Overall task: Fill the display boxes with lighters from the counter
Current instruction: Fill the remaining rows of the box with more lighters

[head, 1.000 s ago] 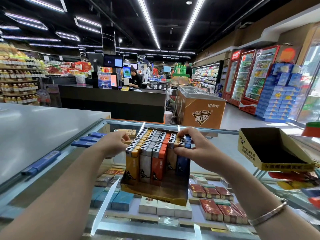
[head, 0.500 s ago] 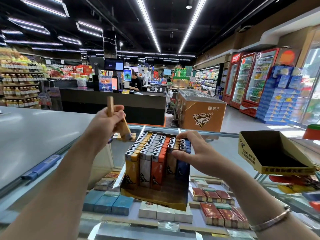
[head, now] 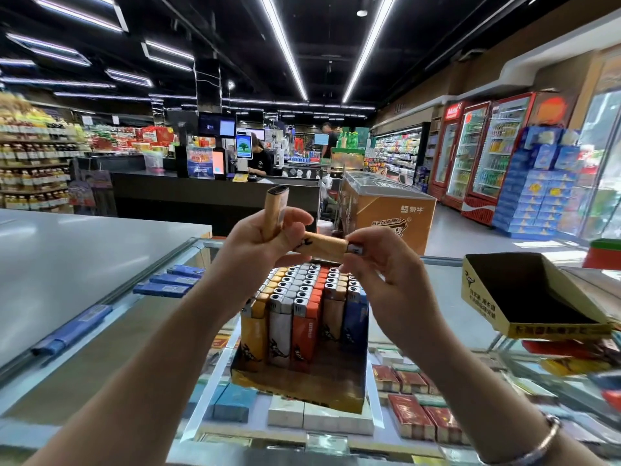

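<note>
A display box (head: 295, 388) on the glass counter holds rows of upright lighters (head: 302, 297) in yellow, white, orange, tan and blue. Above it, my left hand (head: 258, 243) grips two tan lighters: one (head: 274, 210) stands bottom-up, the other (head: 324, 246) lies sideways. My right hand (head: 379, 264) pinches the metal-capped end of the sideways lighter. Both hands hover over the box's back rows.
An empty yellow display box (head: 534, 297) sits tilted at the right on the glass counter (head: 430, 297). Blue lighters (head: 171, 280) lie along the counter's left edge beside a grey countertop (head: 67, 264). Cigarette packs fill the case below. A checkout desk and an orange freezer stand beyond.
My left hand rose from the box's left side with two tan lighters and moved to centre. My right hand left the box's right edge and took hold of one lighter's end.
</note>
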### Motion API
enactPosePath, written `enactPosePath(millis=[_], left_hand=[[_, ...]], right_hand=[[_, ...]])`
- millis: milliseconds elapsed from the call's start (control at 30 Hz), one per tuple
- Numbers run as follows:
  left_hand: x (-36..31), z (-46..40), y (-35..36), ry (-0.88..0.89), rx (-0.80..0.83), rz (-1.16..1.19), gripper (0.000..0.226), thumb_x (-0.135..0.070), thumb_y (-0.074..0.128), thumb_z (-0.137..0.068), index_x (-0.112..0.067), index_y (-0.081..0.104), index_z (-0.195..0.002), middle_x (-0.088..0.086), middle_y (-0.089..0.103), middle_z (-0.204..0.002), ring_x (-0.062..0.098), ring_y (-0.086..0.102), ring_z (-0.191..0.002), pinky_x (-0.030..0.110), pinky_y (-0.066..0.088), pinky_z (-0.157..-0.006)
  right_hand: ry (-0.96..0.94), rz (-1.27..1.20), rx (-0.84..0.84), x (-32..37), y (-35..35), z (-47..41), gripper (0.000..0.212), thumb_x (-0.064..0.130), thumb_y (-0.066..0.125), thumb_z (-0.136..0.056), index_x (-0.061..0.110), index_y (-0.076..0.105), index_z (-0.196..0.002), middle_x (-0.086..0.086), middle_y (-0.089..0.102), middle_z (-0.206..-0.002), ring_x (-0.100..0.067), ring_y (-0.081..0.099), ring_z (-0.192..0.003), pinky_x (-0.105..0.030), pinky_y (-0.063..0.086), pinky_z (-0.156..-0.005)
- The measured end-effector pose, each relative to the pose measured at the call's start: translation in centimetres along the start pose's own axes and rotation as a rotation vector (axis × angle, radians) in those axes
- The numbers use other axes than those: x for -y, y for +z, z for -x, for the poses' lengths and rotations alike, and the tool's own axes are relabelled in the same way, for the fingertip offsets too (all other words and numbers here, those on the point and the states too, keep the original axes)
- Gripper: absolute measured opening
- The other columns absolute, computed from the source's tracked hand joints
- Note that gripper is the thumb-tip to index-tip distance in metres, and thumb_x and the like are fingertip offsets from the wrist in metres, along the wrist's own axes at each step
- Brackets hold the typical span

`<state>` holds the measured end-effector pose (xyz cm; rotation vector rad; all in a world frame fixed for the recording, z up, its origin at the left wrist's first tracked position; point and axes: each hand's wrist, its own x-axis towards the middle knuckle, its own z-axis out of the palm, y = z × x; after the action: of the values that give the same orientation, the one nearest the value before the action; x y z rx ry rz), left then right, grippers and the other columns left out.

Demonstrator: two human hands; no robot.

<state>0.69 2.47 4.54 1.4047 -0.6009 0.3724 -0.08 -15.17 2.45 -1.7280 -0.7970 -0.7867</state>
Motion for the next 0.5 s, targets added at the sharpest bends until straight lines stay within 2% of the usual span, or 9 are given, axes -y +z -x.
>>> enactPosePath(millis=[67,133,200,267,333,367,433,500], left_hand=[[0.1,-0.1,-0.1,0.023,0.002,-0.079,0.016,-0.024,0.054,-0.077,-0.019,0.064,-0.088,-0.006,0.067,-0.072,0.01,0.068,-0.076,0.019,0.054,-0.064],[0.2,-0.2,-0.4,0.074,-0.02,-0.22,0.015,-0.025,0.051,-0.082,-0.018,0.059,-0.092,-0.004,0.067,-0.069,0.01,0.068,-0.073,0.02,0.055,-0.064],[0.3,-0.2,-0.6,0.126,-0.056,-0.357,0.011,-0.024,0.048,-0.088,-0.017,0.055,-0.091,-0.001,0.059,-0.057,0.01,0.062,-0.056,0.017,0.052,-0.055],[0.5,-0.3,-0.8,0.142,-0.083,-0.382,0.026,-0.03,0.046,-0.087,-0.006,0.053,-0.09,-0.004,0.045,-0.048,0.004,0.044,-0.04,0.014,0.04,-0.042],[0.5,-0.4,-1.0,0.113,-0.068,-0.332,0.047,-0.041,0.048,-0.082,0.006,0.047,-0.092,-0.008,0.036,-0.05,0.002,0.031,-0.039,0.011,0.029,-0.038],[0.5,-0.4,-1.1,0.101,-0.051,-0.333,0.054,-0.049,0.049,-0.079,0.003,0.046,-0.093,-0.008,0.035,-0.053,0.001,0.029,-0.039,0.011,0.027,-0.038],[0.4,-0.3,-1.1,0.083,-0.013,-0.337,0.058,-0.066,0.047,-0.07,-0.015,0.045,-0.097,-0.006,0.036,-0.057,0.001,0.029,-0.041,0.012,0.026,-0.037],[0.5,-0.3,-1.1,0.06,0.006,-0.308,0.057,-0.07,0.041,-0.068,-0.024,0.04,-0.101,-0.003,0.037,-0.059,0.003,0.028,-0.043,0.015,0.025,-0.037]], right_hand=[[0.021,-0.074,-0.034,0.0,-0.5,-0.3,0.029,0.006,0.062,-0.082,0.033,0.057,-0.09,0.01,0.063,-0.08,-0.019,0.066,-0.076,-0.036,0.055,-0.073],[0.042,-0.111,-0.08,-0.1,-1.2,-0.6,0.034,-0.003,0.06,-0.084,0.031,0.06,-0.091,0.006,0.064,-0.08,-0.016,0.066,-0.072,-0.028,0.056,-0.067],[0.057,-0.134,-0.097,-0.2,-1.8,-0.8,0.036,-0.005,0.057,-0.086,0.03,0.063,-0.092,0.003,0.064,-0.076,-0.011,0.063,-0.065,-0.02,0.052,-0.059],[0.055,-0.126,-0.068,-0.1,-2.1,-0.8,0.038,-0.006,0.056,-0.086,0.03,0.064,-0.094,0.008,0.065,-0.072,-0.004,0.059,-0.062,-0.014,0.046,-0.056],[0.036,-0.07,-0.024,-0.1,-2.1,-0.8,0.037,-0.006,0.056,-0.086,0.028,0.064,-0.098,0.012,0.065,-0.07,0.0,0.058,-0.061,-0.009,0.043,-0.056],[0.022,-0.019,0.003,-0.1,-2.0,-0.7,0.035,-0.005,0.058,-0.086,0.026,0.064,-0.1,0.013,0.065,-0.07,0.0,0.058,-0.061,-0.009,0.043,-0.056],[-0.004,0.102,0.065,0.0,-1.9,-0.5,0.032,0.0,0.061,-0.085,0.025,0.061,-0.104,0.011,0.062,-0.074,-0.005,0.058,-0.064,-0.016,0.047,-0.057],[-0.015,0.178,0.126,0.0,-1.7,-0.3,0.031,0.003,0.065,-0.083,0.025,0.058,-0.102,0.012,0.059,-0.074,-0.004,0.058,-0.067,-0.018,0.05,-0.059]])
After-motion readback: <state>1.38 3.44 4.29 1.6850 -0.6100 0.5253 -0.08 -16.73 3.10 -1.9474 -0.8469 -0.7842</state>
